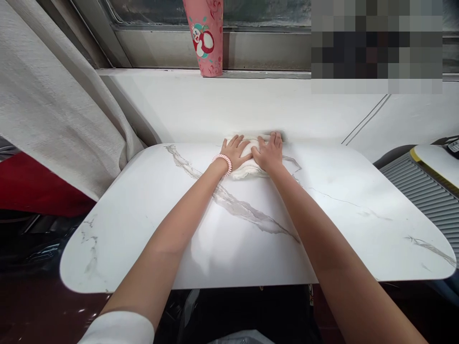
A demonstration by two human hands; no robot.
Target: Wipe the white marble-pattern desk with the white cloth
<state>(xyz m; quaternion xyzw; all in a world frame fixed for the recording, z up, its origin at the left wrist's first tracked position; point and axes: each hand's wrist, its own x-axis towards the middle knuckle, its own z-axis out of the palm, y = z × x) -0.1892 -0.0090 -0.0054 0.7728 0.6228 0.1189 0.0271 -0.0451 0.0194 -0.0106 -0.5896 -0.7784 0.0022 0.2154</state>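
Note:
A folded white cloth [247, 170] lies at the far edge of the white marble-patterned table [143, 215], near the wall. My left hand [234, 150] rests flat on the cloth's left part with its fingers spread; a pink coiled band is round that wrist. On the right part lies my right hand [269, 152], palm down, thumb pointing towards the left hand and fingers stretched towards the wall. Both hands press on the cloth from above, and neither is wrapped round it. Part of the cloth is hidden under them.
A pink patterned cup [210, 43] stands on the window ledge [165, 72] behind the table. A pale curtain [64, 91] hangs at the left, touching the table's corner. Beside the right end is a grey ribbed item [419, 181] with a yellow edge.

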